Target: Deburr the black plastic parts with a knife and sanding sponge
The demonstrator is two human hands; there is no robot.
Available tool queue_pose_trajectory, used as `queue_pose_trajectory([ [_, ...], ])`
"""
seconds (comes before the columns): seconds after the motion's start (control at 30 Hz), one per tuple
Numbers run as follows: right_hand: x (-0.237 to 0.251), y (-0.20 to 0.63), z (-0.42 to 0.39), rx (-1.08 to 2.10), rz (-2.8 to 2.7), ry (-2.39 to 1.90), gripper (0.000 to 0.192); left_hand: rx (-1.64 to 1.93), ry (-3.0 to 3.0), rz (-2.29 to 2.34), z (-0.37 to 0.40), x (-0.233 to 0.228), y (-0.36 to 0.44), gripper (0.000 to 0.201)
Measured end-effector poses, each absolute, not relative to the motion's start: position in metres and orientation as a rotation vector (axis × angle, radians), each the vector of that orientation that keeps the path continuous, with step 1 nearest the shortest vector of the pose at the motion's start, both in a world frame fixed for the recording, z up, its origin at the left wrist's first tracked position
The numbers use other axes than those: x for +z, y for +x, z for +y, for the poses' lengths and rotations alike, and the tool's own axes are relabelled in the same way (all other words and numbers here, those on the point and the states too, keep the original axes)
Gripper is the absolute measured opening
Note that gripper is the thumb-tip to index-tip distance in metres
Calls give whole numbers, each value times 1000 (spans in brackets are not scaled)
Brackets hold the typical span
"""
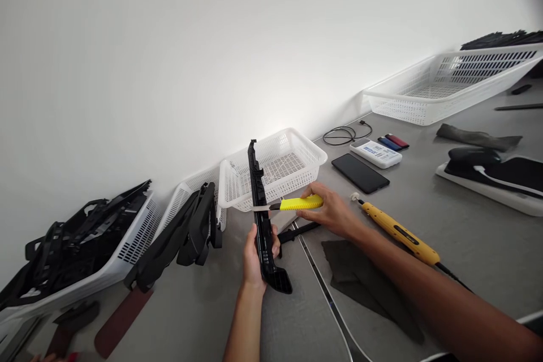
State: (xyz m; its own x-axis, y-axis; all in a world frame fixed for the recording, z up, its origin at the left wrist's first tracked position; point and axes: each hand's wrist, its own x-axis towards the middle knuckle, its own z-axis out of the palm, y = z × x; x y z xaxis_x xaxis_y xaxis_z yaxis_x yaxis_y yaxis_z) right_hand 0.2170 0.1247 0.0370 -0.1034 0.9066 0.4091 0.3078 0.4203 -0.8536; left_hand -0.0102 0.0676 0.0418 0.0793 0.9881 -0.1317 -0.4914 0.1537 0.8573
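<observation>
Workshop, grey worktop (487,260), white basket (127,251) of black plastic parts (91,243), yellow corded tool (388,223)

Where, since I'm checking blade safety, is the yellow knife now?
Near the centre of the head view, the yellow knife is in the right hand, its blade over the long black part held in the left hand.

Knife (301,202) across part (263,232); middle basket (293,182) behind both; phone (360,173) right of basket; cable (353,135) behind phone.

Our left hand (253,257) grips palm up near six o'clock, left forearm (244,325) pointing to twelve; our right hand (328,212) pinches at four, right forearm (424,285) pointing to ten.
</observation>
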Motion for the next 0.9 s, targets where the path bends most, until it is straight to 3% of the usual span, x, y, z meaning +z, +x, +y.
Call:
queue_pose_trajectory([
  [0.2,46,216,121,1029,-1679,-1049,36,1300,723,847,70,43,-14,69],
  [0.47,37,222,131,1234,-1630,-1248,61,1258,789,877,69,40,-13,73],
  [0.67,41,221,130,1019,-1500,-1201,51,1239,759,876,69,40,-11,75],
  [0.9,42,221,128,1002,-1471,-1105,37,1242,726,864,69,43,-10,74],
])
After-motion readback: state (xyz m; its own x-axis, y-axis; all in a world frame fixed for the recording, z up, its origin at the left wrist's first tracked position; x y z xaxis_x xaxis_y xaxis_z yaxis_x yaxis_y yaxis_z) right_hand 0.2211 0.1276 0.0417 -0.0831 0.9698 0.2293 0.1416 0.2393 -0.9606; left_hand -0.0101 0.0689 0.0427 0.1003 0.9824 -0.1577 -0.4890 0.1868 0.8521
